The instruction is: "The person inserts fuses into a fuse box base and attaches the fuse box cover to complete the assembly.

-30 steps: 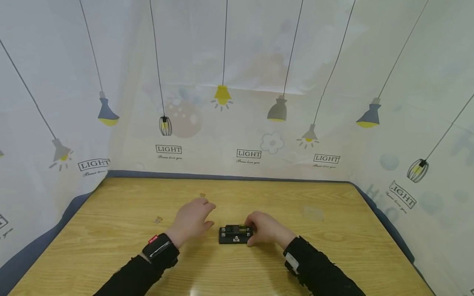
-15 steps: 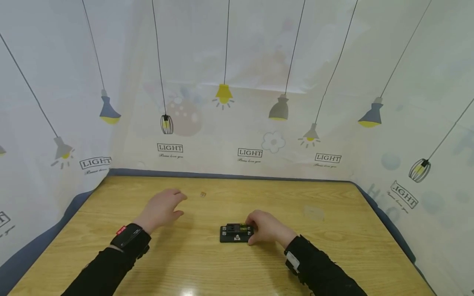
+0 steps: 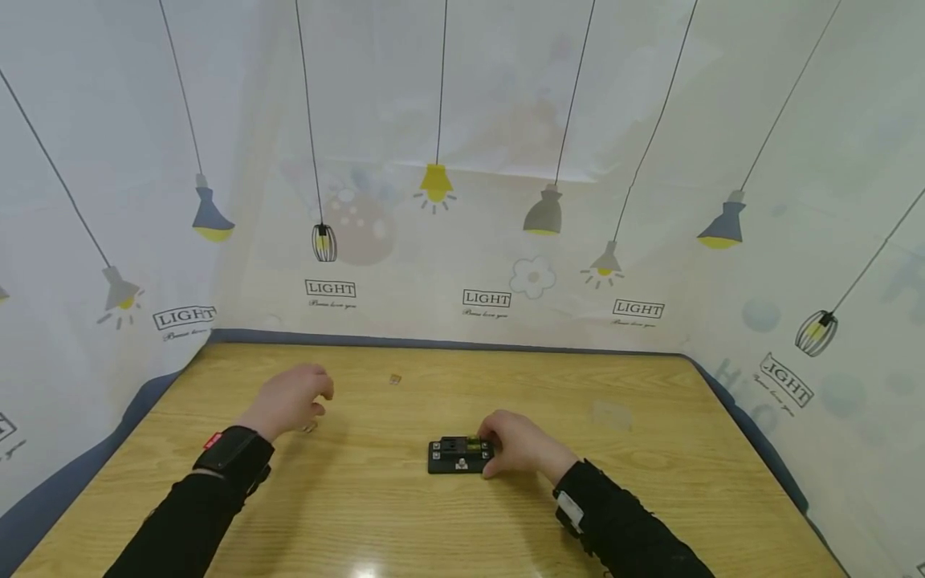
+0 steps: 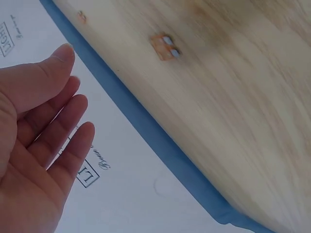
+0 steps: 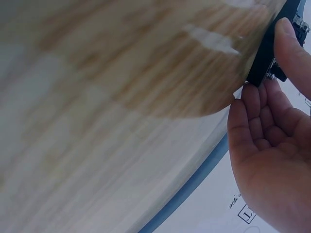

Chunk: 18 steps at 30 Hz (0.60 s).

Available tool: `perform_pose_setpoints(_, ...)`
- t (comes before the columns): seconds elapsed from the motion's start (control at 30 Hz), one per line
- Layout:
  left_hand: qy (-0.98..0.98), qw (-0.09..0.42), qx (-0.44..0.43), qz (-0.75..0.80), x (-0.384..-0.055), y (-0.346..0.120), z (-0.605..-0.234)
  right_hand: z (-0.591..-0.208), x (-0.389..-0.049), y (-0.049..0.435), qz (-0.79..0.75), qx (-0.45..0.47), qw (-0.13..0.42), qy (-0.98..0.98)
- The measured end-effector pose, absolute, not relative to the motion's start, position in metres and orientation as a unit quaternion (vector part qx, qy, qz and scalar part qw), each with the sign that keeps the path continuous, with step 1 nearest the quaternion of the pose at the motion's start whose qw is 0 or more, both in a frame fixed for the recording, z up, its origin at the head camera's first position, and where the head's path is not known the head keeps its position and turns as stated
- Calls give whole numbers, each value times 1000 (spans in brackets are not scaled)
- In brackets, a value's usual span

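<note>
A small black electrical block (image 3: 455, 456) with metal screws and a yellowish part lies at the middle of the wooden table. My right hand (image 3: 523, 445) grips its right end, thumb on the near side; the right wrist view shows the thumb (image 5: 290, 46) and fingertips around the black block (image 5: 272, 48). My left hand (image 3: 285, 399) hovers over the left side of the table, fingers loosely bent and holding nothing. Just below its fingertips is a small copper-coloured metal piece (image 3: 309, 428). In the left wrist view, a copper piece (image 4: 164, 47) with two pale spots lies beyond the hand.
Another small copper-coloured piece (image 3: 395, 379) lies toward the back of the table (image 3: 405, 522). A faint clear patch (image 3: 611, 417) is on the right side. Around the table runs a blue edge, with a lamp-printed white sheet (image 3: 405, 313) behind it.
My left hand has moved left, away from the black block, to the copper-coloured piece at the left. My right hand has kept its grip on the block in the same place.
</note>
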<state>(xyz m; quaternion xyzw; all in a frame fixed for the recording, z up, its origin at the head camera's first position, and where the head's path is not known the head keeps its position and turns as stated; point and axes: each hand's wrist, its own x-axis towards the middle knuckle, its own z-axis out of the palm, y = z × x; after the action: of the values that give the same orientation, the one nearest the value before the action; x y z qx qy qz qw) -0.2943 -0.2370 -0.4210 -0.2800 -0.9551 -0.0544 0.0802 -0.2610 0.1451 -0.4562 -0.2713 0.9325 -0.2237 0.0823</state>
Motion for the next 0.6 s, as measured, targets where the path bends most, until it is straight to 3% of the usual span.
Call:
perform_pose_setpoints(0.27, -961, 20, -274, -45, -300, -245, -427, -456, -262, 147, -227, -298, 72, 925)
perform_pose_setpoints(0.6, -960, 19, -278, -26, -298, -245, -433, -458, -261, 147, -229, -282, 86, 928)
